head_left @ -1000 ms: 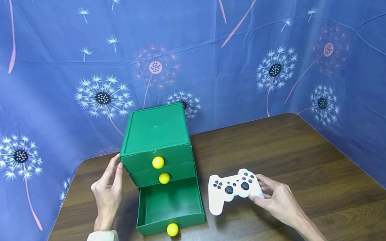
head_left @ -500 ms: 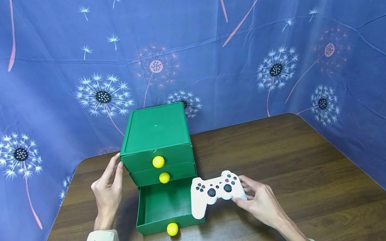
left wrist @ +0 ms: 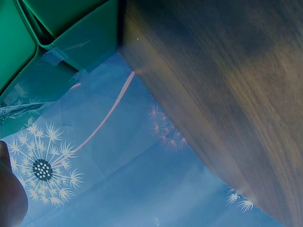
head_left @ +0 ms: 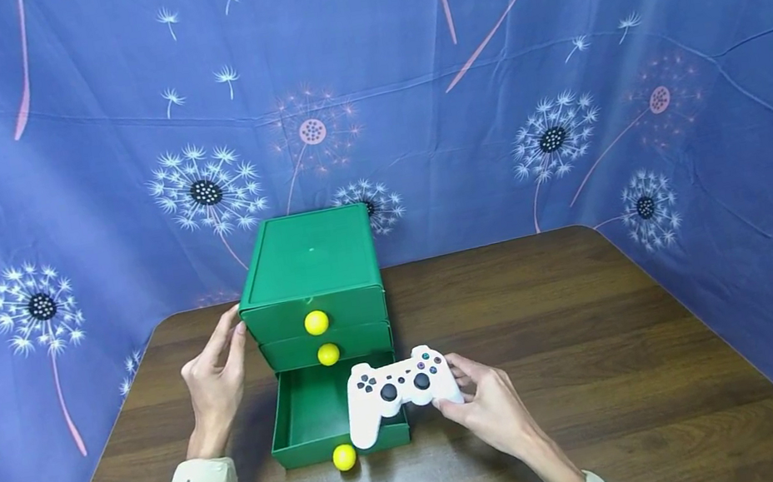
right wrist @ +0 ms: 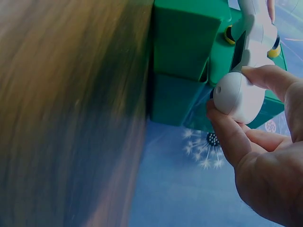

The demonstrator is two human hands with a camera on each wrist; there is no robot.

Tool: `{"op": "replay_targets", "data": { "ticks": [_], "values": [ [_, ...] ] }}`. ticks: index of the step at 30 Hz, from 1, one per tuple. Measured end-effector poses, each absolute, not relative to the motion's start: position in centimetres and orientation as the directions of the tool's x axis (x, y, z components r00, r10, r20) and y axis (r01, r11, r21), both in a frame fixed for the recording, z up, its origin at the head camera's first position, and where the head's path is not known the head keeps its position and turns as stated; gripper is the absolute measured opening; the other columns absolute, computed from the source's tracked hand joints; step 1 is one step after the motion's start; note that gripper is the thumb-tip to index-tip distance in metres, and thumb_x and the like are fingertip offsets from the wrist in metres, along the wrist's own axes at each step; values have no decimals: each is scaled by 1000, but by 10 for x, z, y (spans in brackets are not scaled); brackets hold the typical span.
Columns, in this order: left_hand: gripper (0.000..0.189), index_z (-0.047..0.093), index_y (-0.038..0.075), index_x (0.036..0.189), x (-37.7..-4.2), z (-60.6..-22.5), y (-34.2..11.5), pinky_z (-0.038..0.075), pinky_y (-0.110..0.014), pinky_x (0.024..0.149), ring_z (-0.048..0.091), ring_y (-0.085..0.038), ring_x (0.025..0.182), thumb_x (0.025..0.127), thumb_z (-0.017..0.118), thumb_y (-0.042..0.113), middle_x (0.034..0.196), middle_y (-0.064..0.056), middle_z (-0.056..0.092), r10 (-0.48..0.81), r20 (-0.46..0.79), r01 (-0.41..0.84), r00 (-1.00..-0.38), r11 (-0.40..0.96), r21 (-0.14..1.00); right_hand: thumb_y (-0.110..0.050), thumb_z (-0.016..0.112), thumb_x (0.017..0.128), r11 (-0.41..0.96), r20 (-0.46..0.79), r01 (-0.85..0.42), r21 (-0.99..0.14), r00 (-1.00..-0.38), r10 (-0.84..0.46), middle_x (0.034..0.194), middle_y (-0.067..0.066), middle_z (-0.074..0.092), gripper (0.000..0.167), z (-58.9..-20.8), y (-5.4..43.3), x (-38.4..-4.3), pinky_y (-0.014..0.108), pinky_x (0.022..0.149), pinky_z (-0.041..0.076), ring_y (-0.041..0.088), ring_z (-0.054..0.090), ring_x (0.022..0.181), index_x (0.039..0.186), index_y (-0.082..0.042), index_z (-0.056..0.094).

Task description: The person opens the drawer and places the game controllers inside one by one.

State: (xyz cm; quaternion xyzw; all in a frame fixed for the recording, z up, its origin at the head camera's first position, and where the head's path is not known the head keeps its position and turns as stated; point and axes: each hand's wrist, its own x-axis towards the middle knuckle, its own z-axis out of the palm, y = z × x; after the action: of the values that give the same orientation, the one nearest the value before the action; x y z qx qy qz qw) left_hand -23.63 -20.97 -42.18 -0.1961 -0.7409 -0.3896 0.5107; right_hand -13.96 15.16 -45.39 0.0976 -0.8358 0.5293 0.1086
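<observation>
A green drawer cabinet (head_left: 309,255) with yellow knobs stands on the table. Its bottom drawer (head_left: 303,412) is pulled out; the upper two are closed. My left hand (head_left: 215,390) touches the cabinet's front left edge with extended fingers; in the left wrist view only a bit of that hand (left wrist: 11,194) shows. Gripped by its right handle, a white game controller (head_left: 403,380) hangs over the right part of the pulled-out drawer, hiding some of it. My right hand (head_left: 492,409) pinches it between thumb and fingers, as the right wrist view also shows on the controller (right wrist: 239,97).
The brown wooden table (head_left: 563,348) stretches to the right of the cabinet. Behind and on both sides hangs a blue cloth (head_left: 433,149) with dandelion prints. The bottom drawer's yellow knob (head_left: 344,457) sticks out toward the front.
My right hand has carried the controller leftward, from beside the pulled-out drawer to over its right part. The left hand and the cabinet have stayed in place.
</observation>
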Motion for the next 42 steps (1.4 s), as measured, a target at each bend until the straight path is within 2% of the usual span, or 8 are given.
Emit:
{"op": "replay_targets", "data": {
  "ticks": [7, 15, 22, 29, 34, 42],
  "values": [
    [40, 75, -4, 119, -236, -420, -209, 32, -16, 44, 61, 16, 98, 83, 73, -22, 103, -20, 76, -115, 908, 684, -403, 621, 382, 6, 83, 76, 410, 292, -303, -860, -952, -92, 100, 10, 72, 49, -450, 140, -141, 27, 76, 59, 25, 70, 95, 122, -1, 70],
    [41, 75, -4, 120, -233, -419, -208, 33, -16, 45, 61, 16, 96, 83, 72, -22, 103, -20, 76, -109, 908, 687, -405, 619, 381, 0, 86, 77, 469, 315, -331, -819, -942, -115, 99, 8, 73, 48, -448, 129, -143, 23, 73, 58, 21, 70, 90, 122, -1, 70],
    [40, 75, -4, 120, -234, -419, -207, 31, -15, 44, 62, 14, 97, 84, 72, -21, 104, -19, 76, -111, 907, 688, -405, 617, 383, -2, 87, 75, 503, 346, -359, -786, -930, -124, 97, 6, 73, 48, -447, 123, -144, 29, 70, 59, 22, 70, 87, 120, -1, 71],
    [39, 75, -4, 119, -234, -420, -208, 28, -14, 43, 62, 15, 98, 85, 71, -21, 103, -22, 75, -120, 898, 689, -424, 601, 406, -4, 87, 74, 531, 355, -360, -767, -928, -116, 97, 7, 74, 50, -447, 117, -146, 29, 69, 58, 22, 71, 86, 121, -1, 70],
    [41, 75, -3, 120, -233, -419, -207, 30, -16, 42, 62, 14, 98, 84, 71, -22, 102, -21, 76, -119, 904, 692, -410, 605, 393, -3, 87, 75, 525, 347, -358, -772, -930, -123, 98, 9, 74, 52, -447, 115, -146, 33, 71, 59, 21, 71, 86, 123, 2, 69],
    [38, 74, -6, 120, -227, -410, -201, 32, -15, 44, 63, 12, 100, 85, 69, -23, 105, -22, 75, -110, 905, 704, -410, 593, 391, -8, 88, 75, 567, 350, -347, -747, -930, -109, 99, 9, 75, 54, -445, 107, -149, 29, 71, 56, 18, 71, 86, 124, 4, 68]
  ]
}}
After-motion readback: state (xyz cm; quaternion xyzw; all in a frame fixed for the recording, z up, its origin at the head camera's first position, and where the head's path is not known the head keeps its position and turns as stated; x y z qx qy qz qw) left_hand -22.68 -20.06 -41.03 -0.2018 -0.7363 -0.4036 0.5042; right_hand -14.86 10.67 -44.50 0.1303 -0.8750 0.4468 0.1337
